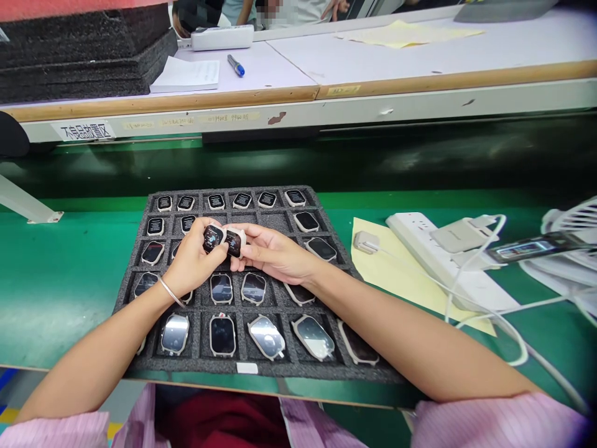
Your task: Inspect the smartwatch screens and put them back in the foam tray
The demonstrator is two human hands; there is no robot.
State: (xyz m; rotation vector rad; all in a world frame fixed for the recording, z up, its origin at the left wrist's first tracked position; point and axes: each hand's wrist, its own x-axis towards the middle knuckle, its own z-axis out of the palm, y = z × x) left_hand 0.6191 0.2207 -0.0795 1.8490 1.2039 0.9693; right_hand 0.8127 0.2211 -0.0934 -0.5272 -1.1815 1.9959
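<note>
My left hand point(198, 252) grips a smartwatch case point(213, 238) with a lit dark screen, held over the foam tray. Right beside it, a second smartwatch case point(234, 242) is in my right hand point(273, 252); its screen is lit too. The two cases are side by side, close together, and my left thumb reaches to the second one. Below lies a dark grey foam tray point(233, 368) divided into square compartments, many holding strapless watch cases. Those in the back row show lines of white text, while the front ones, such as this watch case point(222, 336), look dark or reflective.
At the right, a white power strip point(415, 233) and charging puck point(366, 242) rest on yellow paper point(373, 274), with loose white cables. A white fan point(578, 230) stands at the far right. The raised shelf point(396, 62) carries a pen point(236, 65) and black foam stack point(84, 56). People are behind it.
</note>
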